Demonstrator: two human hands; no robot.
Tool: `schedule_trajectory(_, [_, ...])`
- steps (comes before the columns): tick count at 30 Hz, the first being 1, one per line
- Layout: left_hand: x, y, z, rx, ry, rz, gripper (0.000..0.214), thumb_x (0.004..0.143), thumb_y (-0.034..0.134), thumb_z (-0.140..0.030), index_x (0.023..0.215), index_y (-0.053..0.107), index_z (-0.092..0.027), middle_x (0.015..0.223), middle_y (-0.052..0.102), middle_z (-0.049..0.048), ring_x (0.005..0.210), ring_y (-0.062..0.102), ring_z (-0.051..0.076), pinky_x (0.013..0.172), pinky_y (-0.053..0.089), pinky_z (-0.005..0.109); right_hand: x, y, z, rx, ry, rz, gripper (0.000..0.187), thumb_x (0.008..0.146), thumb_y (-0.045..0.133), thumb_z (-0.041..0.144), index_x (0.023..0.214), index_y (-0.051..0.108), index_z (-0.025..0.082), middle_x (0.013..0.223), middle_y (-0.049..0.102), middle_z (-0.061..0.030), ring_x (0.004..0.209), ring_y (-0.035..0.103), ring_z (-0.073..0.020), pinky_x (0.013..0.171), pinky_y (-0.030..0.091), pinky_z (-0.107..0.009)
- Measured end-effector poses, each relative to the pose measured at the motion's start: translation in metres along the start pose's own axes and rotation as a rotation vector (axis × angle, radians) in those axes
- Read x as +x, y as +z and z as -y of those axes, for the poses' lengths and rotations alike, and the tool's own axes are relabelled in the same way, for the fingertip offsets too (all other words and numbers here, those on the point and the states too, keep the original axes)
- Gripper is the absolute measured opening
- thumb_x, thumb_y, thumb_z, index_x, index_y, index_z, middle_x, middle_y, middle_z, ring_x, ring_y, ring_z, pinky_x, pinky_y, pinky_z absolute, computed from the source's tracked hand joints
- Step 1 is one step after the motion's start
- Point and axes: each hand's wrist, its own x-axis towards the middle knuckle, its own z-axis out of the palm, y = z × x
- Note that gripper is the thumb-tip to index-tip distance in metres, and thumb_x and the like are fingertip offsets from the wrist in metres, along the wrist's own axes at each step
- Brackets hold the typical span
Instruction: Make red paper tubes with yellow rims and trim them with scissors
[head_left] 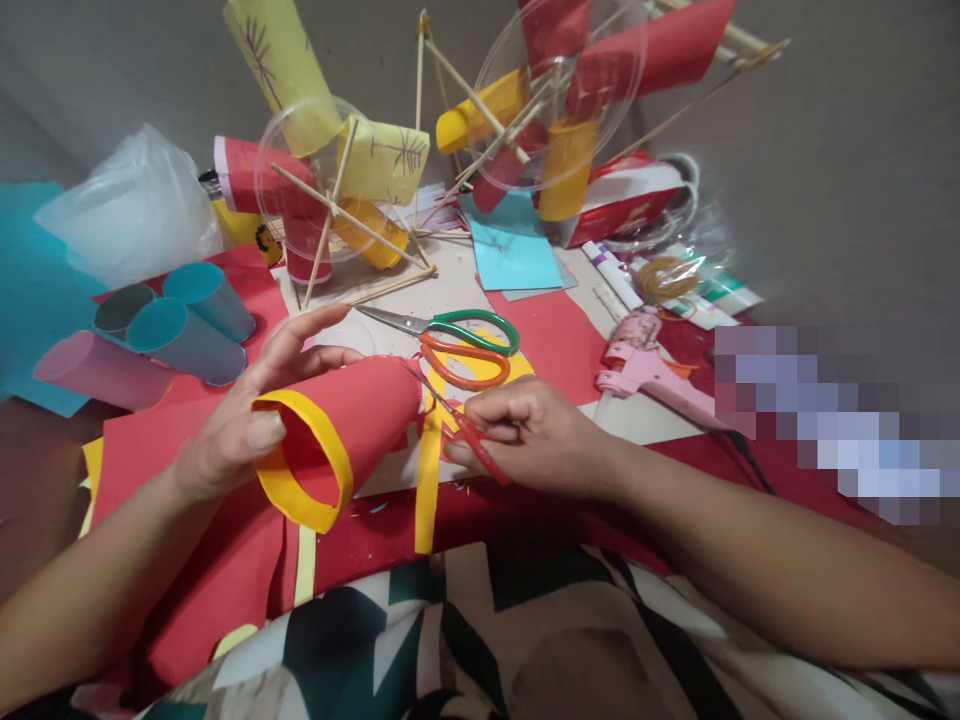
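Observation:
My left hand is wrapped round a red paper cylinder, its thumb pressing on the yellow band that edges the near, open end. In my right hand is a pair of scissors with red handles; the blades reach to the cylinder's far end, which looks ragged. A yellow paper strip hangs below the blades. Just beyond the cylinder lie larger scissors with one green and one orange handle, on top of yellow paper scraps.
Several paper cylinders stand at the left. Two wheel-like models of sticks, clear discs and paper tubes rise at the back. A pink glue gun lies at the right, near glue sticks or tubes and a plastic bag is back left.

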Motion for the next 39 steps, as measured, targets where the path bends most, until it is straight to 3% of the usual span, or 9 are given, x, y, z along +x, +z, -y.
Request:
schedule_trajectory(7, [-0.001, -0.006, 0.003, 0.049, -0.002, 0.075, 0.104, 0.064, 0.074, -0.078, 0.155, 0.044, -0.037, 0.130, 0.064, 0.0063, 0.122, 0.061, 0.038, 0.093, 0.057, 0.044, 0.001, -0.001, -0.001, -0.110, -0.096, -0.058, 0.059, 0.077, 0.075, 0.050, 0.051, 0.030, 0.021, 0.054, 0.021, 0.0075, 0.051, 0.019, -0.0042, 0.046, 0.014, -0.023])
schedule_trajectory(12, [0.000, -0.005, -0.001, 0.065, -0.010, 0.063, 0.098, 0.071, 0.074, -0.076, 0.154, 0.044, -0.036, 0.131, 0.065, 0.0066, 0.121, 0.063, 0.037, 0.092, 0.057, 0.044, 0.001, -0.001, -0.001, -0.050, -0.050, 0.004, 0.058, 0.073, 0.079, 0.056, 0.055, 0.038, 0.020, 0.057, 0.032, 0.0055, 0.053, 0.028, -0.0058, 0.047, 0.023, -0.022])
schedule_trajectory(20, [0.003, 0.000, -0.003, 0.030, 0.010, 0.019, 0.093, 0.066, 0.077, -0.074, 0.147, 0.054, -0.038, 0.126, 0.068, 0.0050, 0.116, 0.066, 0.037, 0.088, 0.058, 0.044, 0.002, -0.001, -0.006, -0.149, -0.132, -0.034, 0.057, 0.075, 0.077, 0.054, 0.054, 0.037, 0.020, 0.054, 0.029, 0.0061, 0.051, 0.028, -0.0059, 0.045, 0.020, -0.022])
schedule_trajectory(30, [0.003, 0.001, -0.002, 0.010, -0.015, 0.031, 0.095, 0.064, 0.078, -0.075, 0.148, 0.052, -0.038, 0.129, 0.066, 0.0072, 0.116, 0.066, 0.038, 0.088, 0.056, 0.045, 0.002, -0.004, -0.006, -0.326, -0.291, -0.131, 0.049, 0.080, 0.064, 0.034, 0.052, 0.027, 0.021, 0.052, 0.022, 0.0063, 0.049, 0.019, -0.0050, 0.044, 0.015, -0.024])
schedule_trajectory(39, [0.002, 0.005, -0.003, -0.011, 0.000, 0.009, 0.091, 0.067, 0.077, -0.068, 0.148, 0.052, -0.036, 0.129, 0.068, 0.0071, 0.111, 0.067, 0.035, 0.086, 0.056, 0.043, 0.000, -0.006, -0.014, -0.324, -0.236, -0.114, 0.040, 0.081, 0.063, 0.036, 0.054, 0.039, 0.019, 0.054, 0.036, 0.0031, 0.054, 0.030, -0.0070, 0.049, 0.022, -0.024])
